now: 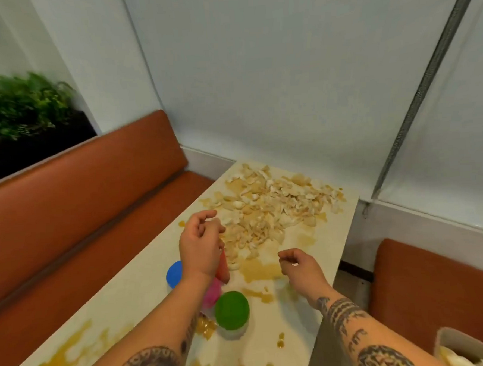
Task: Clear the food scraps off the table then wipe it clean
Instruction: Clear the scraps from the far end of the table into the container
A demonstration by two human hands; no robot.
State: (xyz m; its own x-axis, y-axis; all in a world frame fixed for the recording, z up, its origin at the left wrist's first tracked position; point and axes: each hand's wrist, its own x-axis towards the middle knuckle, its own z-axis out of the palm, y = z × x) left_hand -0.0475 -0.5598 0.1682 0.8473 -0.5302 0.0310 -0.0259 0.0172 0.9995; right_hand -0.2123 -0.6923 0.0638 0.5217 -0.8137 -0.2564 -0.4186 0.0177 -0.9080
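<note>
A wide heap of pale food scraps covers the far end of the cream table, with yellow-brown sauce smears around it. My left hand hovers over the near left edge of the heap, fingers loosely curled and apart, nothing visibly held. My right hand hangs above the table near its right edge, fingers curled inward, empty as far as I can see.
Containers with a blue lid, a pink lid and a green lid stand under my left forearm, beside a red object. Orange benches flank the table. A beige bin sits at lower right. More sauce stains the near end.
</note>
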